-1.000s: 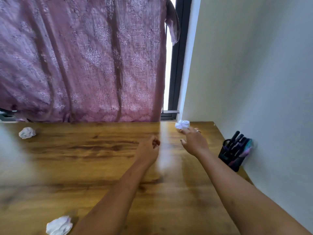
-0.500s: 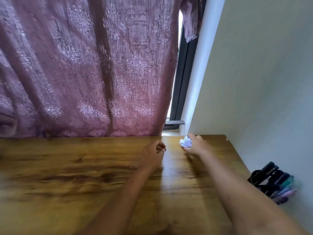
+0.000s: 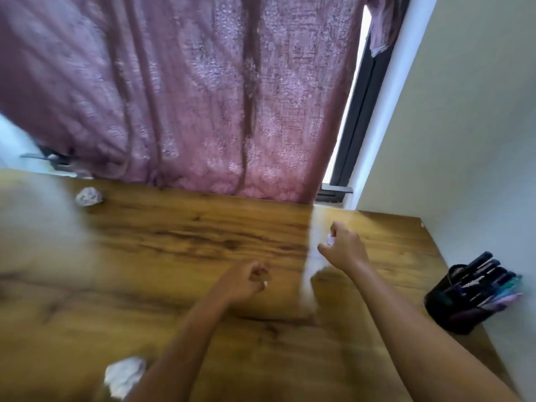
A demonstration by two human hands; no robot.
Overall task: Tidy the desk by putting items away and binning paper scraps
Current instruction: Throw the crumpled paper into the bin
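Brown wood made up the desk (image 3: 150, 256) in front of you. Your right hand (image 3: 345, 252) was over the far right part of the desk. Its fingers were curled in and pinched a small white paper scrap (image 3: 329, 239). Only a tiny bit of the scrap peeked out. Your left hand (image 3: 246, 281) was over the middle of the desk, curled into a loose fist. A crumpled paper ball (image 3: 88, 196) lay far back on the left, near the purple curtain (image 3: 203, 97). A second paper ball (image 3: 124, 375) lay close to you, just beside your left arm. A black pen pot (image 3: 446, 309) full of pens (image 3: 490, 281) stood at the right edge, against the pale wall (image 3: 464, 126). Everything looked a bit blurry.
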